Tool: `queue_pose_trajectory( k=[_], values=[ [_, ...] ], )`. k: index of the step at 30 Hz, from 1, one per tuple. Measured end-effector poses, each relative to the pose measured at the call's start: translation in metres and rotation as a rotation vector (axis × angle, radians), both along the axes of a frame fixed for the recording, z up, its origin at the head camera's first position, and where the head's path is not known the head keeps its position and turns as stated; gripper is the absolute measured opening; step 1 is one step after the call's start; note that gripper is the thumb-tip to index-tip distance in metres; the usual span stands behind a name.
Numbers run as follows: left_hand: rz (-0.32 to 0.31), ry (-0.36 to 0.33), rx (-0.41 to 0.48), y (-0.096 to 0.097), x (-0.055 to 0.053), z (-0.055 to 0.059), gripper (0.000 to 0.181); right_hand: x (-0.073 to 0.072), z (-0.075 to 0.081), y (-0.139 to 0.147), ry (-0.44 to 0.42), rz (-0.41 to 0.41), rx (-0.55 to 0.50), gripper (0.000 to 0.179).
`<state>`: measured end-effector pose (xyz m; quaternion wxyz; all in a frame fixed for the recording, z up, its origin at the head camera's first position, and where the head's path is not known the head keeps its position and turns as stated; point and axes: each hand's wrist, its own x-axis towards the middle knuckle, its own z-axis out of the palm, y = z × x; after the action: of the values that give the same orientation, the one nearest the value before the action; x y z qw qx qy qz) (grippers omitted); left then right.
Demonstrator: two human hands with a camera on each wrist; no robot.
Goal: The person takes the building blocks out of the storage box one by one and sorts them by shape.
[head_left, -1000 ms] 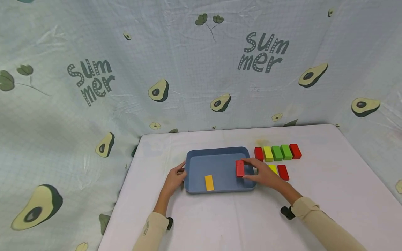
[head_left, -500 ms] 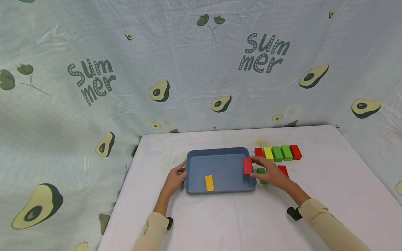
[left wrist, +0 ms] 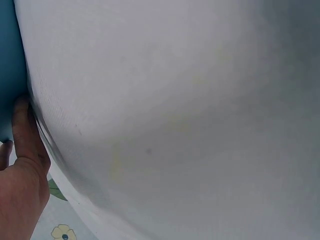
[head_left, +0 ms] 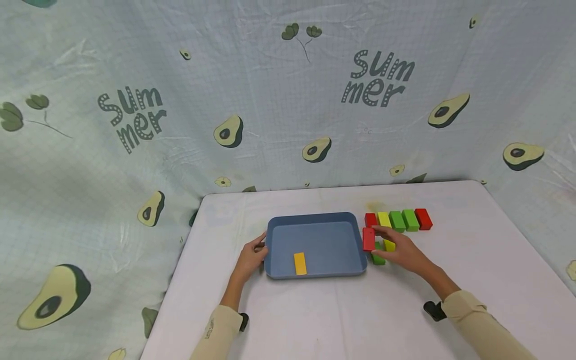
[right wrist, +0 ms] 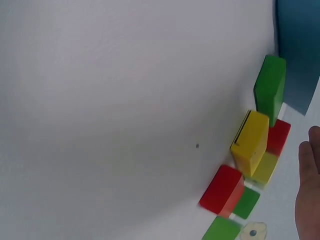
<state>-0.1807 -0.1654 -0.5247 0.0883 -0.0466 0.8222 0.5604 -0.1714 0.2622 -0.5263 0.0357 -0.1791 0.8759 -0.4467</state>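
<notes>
In the head view my right hand (head_left: pixel 400 252) pinches a red block (head_left: pixel 368 239) between thumb and fingers, just past the right end of the blue tray (head_left: pixel 315 217). The block overlaps a green block (head_left: pixel 378 256) there. A yellow block (head_left: pixel 389 245) shows partly behind the fingers. My left hand (head_left: pixel 250 257) touches the tray's left side with fingers and thumb; the left wrist view has its fingers (left wrist: pixel 24 132) lying along the tray wall. One orange-yellow block (head_left: pixel 300 263) lies inside the tray. The held block is outside the right wrist view.
Behind the right hand runs a row of red, yellow and green blocks (head_left: pixel 397 221). The right wrist view also has a nearer red block (right wrist: pixel 220 190), hidden by the hand in the head view. A white cloth covers the table (head_left: pixel 306 320); a printed curtain (head_left: pixel 270 75) hangs behind.
My right hand has carried the red block rightward, from over the tray to beyond its right rim. The left hand has stayed at the tray's left side.
</notes>
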Motion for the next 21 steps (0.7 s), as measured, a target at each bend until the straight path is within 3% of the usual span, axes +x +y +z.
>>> queue_pose_trajectory(
  k=[12, 21],
  values=[
    [0.007, -0.013, 0.011, 0.001, 0.000, -0.001, 0.057, 0.008, 0.002, 0.028, -0.006, -0.032, 0.136, 0.070],
    [0.003, 0.007, 0.016, 0.000, 0.001, -0.001, 0.056, 0.013, 0.006, 0.049, -0.084, -0.073, 0.137, 0.071]
  ],
)
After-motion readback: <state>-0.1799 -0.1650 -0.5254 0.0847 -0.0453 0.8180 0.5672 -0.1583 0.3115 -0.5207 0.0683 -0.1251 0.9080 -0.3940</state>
